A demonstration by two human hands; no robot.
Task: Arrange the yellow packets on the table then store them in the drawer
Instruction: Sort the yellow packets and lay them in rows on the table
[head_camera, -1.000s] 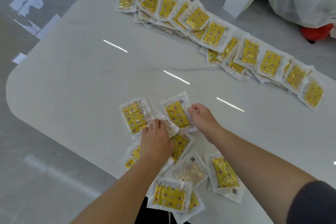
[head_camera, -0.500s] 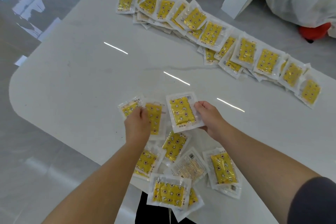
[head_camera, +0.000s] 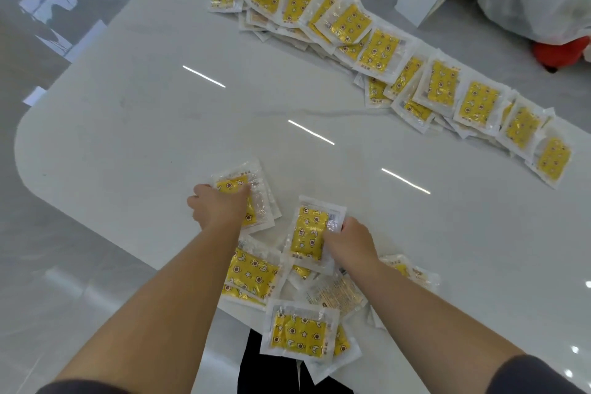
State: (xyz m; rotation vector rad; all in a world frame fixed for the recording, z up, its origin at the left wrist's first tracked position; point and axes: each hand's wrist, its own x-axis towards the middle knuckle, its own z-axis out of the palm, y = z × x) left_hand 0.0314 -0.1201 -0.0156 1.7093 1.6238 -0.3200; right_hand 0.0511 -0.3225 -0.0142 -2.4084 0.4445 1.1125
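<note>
Now left hand (head_camera: 220, 209) grip clamps a gathered stack (head_camera: 233, 185); right hand (head_camera: 348, 241) — pinching another packet (head_camera: 308, 233) — drew nearer.

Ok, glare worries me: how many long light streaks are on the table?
3 streaks, in a diagonal line: far left, middle, nearest right. Small glints also dot the right edge.

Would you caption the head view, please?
Left hand holds a packet stack; right hand pinches a yellow packet on white table.
</note>
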